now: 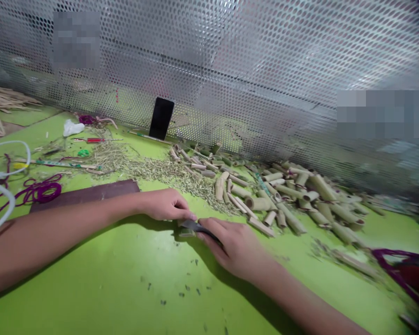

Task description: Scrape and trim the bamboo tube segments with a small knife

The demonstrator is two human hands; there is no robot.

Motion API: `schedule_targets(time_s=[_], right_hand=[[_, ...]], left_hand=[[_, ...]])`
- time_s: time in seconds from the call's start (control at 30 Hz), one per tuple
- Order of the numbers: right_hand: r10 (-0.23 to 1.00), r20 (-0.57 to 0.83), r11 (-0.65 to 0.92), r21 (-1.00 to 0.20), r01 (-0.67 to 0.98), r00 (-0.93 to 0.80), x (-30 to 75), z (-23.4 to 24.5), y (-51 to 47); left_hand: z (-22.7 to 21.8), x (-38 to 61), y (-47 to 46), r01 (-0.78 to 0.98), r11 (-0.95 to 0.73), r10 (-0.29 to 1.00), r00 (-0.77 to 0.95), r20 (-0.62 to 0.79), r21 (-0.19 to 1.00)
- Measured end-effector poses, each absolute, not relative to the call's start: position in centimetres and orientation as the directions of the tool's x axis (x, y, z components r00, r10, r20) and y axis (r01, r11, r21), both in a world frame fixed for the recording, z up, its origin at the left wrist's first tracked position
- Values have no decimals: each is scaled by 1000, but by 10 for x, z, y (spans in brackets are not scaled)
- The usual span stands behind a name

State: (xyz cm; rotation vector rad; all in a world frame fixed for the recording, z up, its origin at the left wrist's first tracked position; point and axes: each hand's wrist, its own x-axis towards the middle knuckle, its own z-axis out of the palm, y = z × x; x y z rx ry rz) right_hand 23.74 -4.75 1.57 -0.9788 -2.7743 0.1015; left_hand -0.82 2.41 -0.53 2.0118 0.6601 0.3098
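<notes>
My left hand (165, 205) lies on the green tabletop (125, 288), its fingertips pinching a short bamboo piece (186, 231). My right hand (232, 246) grips a dark flat blade (199, 228), which lies against that piece. The two hands almost meet, and the fingers hide most of the bamboo. A heap of cut bamboo tubes and splints (286, 197) spreads just beyond my right hand. Fine bamboo shavings (164, 174) lie in a band beyond my left hand.
A black phone (161, 118) leans against a perforated metal sheet (230, 70) at the back. A brown board (85, 196), purple cord (38, 190), white cable (3, 186), red-handled tool (95, 139) and bundled bamboo strips (7, 100) lie left. A dark red bag (408, 274) sits right.
</notes>
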Motion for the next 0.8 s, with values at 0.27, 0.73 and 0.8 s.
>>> schedule_targets(time_s=[0.27,0.73,0.8], right_hand=[[632,76,768,-197,610,-771,238,17,-52],[579,273,805,-43,592,-768,235,14,-47],[582,269,803,-44,594,-767,233,14,-48]], left_hand=[[-3,-12,24,307,-427,537,843,-34,850],[-5,-9,24,310,-449,551,834,-12,838],[-5,-8,24,318,-454,554,832,-15,833]])
